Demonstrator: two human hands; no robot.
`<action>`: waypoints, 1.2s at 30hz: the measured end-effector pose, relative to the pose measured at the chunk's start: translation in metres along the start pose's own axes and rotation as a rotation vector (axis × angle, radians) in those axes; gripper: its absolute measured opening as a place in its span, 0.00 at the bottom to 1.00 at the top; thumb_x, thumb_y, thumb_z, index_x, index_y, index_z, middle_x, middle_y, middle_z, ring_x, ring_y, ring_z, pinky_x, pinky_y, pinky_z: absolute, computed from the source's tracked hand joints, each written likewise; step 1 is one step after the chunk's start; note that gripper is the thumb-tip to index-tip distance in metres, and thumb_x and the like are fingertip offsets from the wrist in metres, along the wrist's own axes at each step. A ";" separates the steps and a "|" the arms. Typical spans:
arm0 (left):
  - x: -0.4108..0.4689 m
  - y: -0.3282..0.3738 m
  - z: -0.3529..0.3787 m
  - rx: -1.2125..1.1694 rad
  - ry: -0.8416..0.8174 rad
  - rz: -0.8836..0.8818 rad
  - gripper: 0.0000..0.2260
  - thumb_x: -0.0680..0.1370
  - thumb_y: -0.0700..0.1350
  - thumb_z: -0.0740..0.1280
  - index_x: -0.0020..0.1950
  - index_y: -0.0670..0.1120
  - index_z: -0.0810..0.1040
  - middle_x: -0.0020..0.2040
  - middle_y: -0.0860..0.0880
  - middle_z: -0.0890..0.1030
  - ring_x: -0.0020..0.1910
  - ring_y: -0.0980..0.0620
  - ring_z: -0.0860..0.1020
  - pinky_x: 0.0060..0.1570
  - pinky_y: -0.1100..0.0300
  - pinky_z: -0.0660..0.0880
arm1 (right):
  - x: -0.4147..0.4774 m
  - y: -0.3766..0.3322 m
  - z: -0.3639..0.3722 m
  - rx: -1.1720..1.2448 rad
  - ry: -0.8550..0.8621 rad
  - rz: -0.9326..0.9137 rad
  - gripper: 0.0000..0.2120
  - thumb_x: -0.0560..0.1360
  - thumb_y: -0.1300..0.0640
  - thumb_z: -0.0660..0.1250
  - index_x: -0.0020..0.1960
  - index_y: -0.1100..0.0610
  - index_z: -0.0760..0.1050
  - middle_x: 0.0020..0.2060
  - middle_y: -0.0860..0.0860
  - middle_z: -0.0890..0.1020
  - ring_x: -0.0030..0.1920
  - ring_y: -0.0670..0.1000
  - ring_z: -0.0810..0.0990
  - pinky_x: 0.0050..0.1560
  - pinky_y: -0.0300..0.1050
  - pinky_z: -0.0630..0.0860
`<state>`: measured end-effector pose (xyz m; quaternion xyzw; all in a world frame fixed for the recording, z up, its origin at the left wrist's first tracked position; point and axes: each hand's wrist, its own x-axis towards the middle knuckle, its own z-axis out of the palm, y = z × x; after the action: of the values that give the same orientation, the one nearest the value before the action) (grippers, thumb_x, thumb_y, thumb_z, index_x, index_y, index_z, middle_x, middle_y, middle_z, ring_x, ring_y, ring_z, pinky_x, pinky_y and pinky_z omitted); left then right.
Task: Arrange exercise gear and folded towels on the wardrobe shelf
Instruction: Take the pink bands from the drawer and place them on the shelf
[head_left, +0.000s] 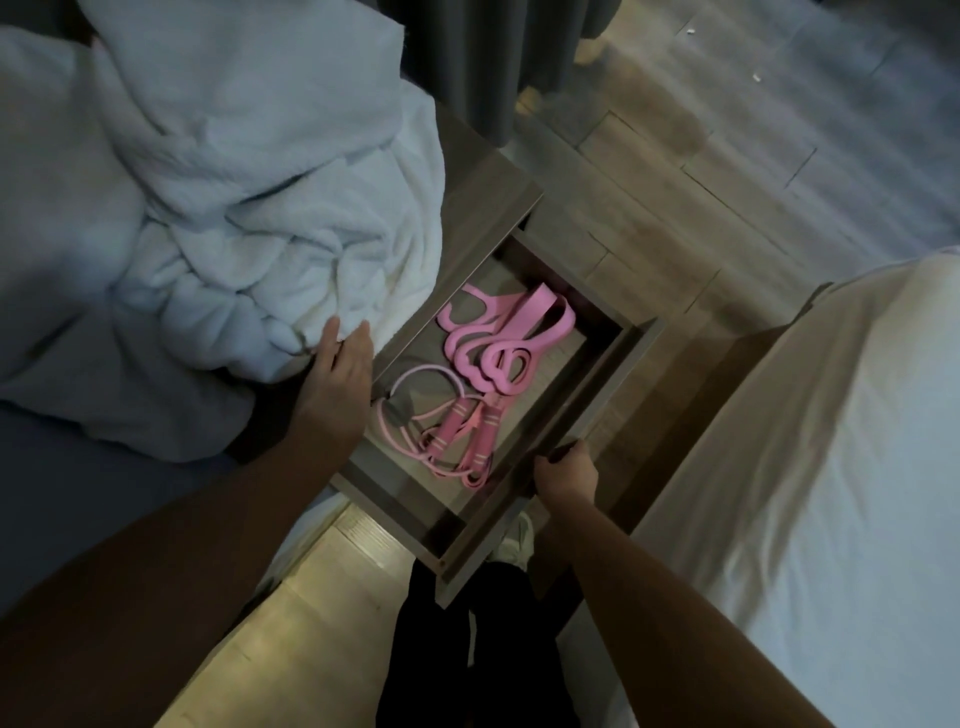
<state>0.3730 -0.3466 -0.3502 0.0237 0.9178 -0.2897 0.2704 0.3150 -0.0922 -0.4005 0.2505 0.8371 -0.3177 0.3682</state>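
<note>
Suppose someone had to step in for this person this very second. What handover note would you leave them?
Left hand: open, fingers resting on the white towel heap at the bed's edge.
Right hand: grips the front edge of the open drawer.
Gear: pink resistance bands and a pink cord with handles lie in the drawer, untouched.
Done: drawer open, nothing more.
Left: lift out the gear, fold the crumpled towels, arrange everything on the wardrobe shelf, which is out of view.

No legible text or labels anywhere
</note>
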 end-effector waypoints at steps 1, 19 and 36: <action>0.000 0.001 0.000 0.002 0.008 -0.003 0.23 0.84 0.40 0.42 0.75 0.29 0.46 0.76 0.30 0.48 0.77 0.35 0.44 0.66 0.34 0.30 | -0.001 0.000 0.000 0.010 0.003 0.013 0.15 0.77 0.62 0.65 0.62 0.59 0.69 0.57 0.57 0.78 0.53 0.57 0.79 0.54 0.50 0.79; 0.003 0.019 -0.010 -0.244 0.305 0.125 0.21 0.78 0.41 0.55 0.70 0.35 0.71 0.70 0.35 0.71 0.71 0.36 0.67 0.71 0.34 0.54 | -0.004 -0.011 -0.028 -0.560 0.190 -0.414 0.36 0.78 0.53 0.64 0.79 0.53 0.48 0.78 0.55 0.54 0.78 0.58 0.53 0.75 0.60 0.55; 0.185 0.111 -0.016 -1.602 0.067 -0.164 0.15 0.78 0.34 0.62 0.65 0.38 0.76 0.60 0.41 0.79 0.59 0.43 0.77 0.60 0.49 0.73 | 0.143 -0.085 -0.017 -1.078 -0.020 -0.852 0.27 0.78 0.59 0.63 0.75 0.58 0.61 0.71 0.57 0.65 0.65 0.59 0.71 0.58 0.51 0.75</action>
<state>0.2302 -0.2666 -0.4914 -0.2360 0.8531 0.4386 0.1553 0.1656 -0.1112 -0.4727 -0.3218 0.9003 0.0240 0.2922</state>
